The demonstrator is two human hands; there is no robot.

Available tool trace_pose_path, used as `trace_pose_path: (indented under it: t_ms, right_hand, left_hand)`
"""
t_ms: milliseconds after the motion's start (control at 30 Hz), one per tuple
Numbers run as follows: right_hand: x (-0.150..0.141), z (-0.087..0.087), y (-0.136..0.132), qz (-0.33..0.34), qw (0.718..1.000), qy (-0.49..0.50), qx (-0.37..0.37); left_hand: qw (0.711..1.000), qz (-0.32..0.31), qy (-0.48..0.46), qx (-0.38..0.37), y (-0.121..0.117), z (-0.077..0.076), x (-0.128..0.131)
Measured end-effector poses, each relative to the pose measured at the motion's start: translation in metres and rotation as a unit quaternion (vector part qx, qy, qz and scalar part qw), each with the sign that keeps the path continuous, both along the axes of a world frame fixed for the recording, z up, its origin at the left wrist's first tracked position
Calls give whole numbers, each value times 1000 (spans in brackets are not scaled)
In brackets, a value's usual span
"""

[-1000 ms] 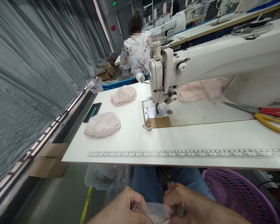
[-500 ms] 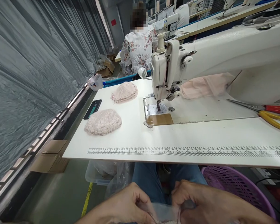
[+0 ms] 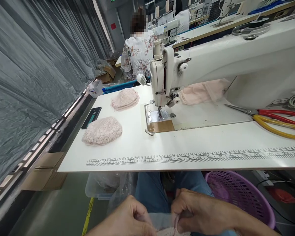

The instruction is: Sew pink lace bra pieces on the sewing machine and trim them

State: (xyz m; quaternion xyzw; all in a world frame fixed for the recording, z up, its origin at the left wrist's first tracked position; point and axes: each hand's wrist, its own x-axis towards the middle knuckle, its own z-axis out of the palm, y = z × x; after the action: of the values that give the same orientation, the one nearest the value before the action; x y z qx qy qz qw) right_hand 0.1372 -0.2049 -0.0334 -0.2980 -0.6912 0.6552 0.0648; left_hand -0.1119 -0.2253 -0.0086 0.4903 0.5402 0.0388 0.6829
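Note:
Low in the picture, over my lap, my left hand (image 3: 130,219) and my right hand (image 3: 196,211) both grip one piece of pale pink lace and sheer fabric (image 3: 167,231). A translucent strip spans the gap between them, and the lower part of the piece is cut off by the frame's edge. Fingers of both hands are closed in a pinch. On the table beyond lie two pale pink stacks of lace pieces, a nearer lace stack (image 3: 102,131) and a farther lace stack (image 3: 125,98). The sewing machine (image 3: 159,78) stands ahead with no fabric visible under its needle.
A printed ruler (image 3: 162,159) runs along the table's front edge. Red- and yellow-handled scissors (image 3: 267,119) lie at right. Peach fabric (image 3: 201,91) rests behind the needle. A dark phone-like object (image 3: 91,117), a purple basket (image 3: 250,200) and a person in a floral top (image 3: 140,50) are also in view.
The view has shifted slightly, so the table and machine sit farther left. Both hands keep their grip on the fabric, and more of its lace shows between them.

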Motion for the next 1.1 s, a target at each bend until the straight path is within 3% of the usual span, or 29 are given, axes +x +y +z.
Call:
trace_pose_path:
  t_ms: [167,400,733,1100]
  right_hand:
    - [2,6,-1,14,1000,14,-15]
    - [-7,-2,-6,-68,997,8,-47]
    - [-5,-7,-4,-42,993,95,-60]
    - [-6,-11,-1,-22,991,108,-72]
  left_hand:
    - [1000,9,10,17,-4,-2,1]
    - [999,30,-3,44,-3,-7,-1]
    - [999,17,-20,19,-7,-3,-6]
    - [997,-80,22,-2,-2,6,10]
